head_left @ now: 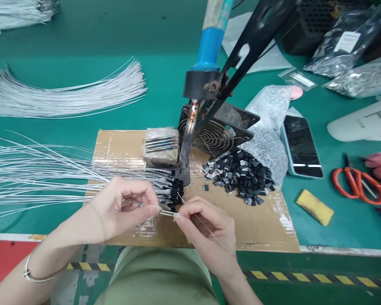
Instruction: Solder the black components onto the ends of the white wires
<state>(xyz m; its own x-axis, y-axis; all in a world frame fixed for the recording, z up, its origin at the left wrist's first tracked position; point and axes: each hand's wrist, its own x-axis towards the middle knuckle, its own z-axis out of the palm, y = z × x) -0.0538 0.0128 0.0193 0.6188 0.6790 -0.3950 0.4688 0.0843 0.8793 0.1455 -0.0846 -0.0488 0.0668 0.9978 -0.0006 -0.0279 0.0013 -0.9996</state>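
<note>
Both hands meet low in the middle, in front of the soldering iron (186, 144). My left hand (130, 209) pinches a thin white wire (167, 213) between thumb and finger. Just right of it, my right hand (206, 233) pinches the same wire's other part, and a thin strand runs across its palm. Behind the hands lies a bundle of white wires (114, 169) with black connector ends (174, 192). A pile of small black connectors (241, 173) rests on the cardboard (266, 228) to the right.
A fan (216, 131) and a stone block (161, 156) stand behind. On the right are bubble wrap (269, 127), a phone (301, 146), a yellow sponge (315, 207), scissors (357, 182) and a white cup (362, 120). More wires (66, 97) lie at the left.
</note>
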